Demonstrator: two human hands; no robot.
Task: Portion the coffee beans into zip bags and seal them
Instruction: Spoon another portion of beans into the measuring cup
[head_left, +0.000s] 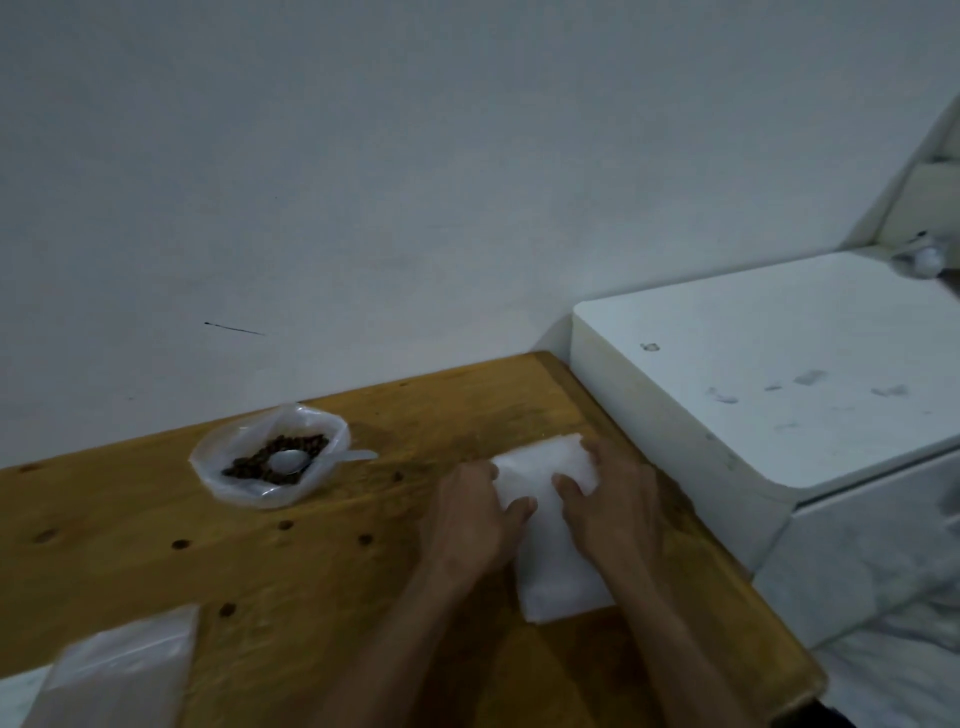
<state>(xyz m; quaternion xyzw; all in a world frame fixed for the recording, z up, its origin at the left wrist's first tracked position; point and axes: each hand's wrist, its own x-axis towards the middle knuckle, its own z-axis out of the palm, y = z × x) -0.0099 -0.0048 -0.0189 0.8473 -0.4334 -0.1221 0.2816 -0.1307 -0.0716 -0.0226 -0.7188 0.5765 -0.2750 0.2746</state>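
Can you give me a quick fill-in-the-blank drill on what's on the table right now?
1. The spoon lies in the open bag of ____.
2. Both the left hand and the right hand rest on the flat white ____ near the table's right edge.
3. The bag of beans sits to the ____ of the hands.
4. The table top is made of ____.

Missing words: coffee beans; bag; left; wood

Wooden table (363, 587) with dark knots, open plastic bag of coffee beans (270, 457) with spoon (288, 460) at rear left, white zip bags (550, 525) flat at right, clear bags (119, 670) at front-left edge.
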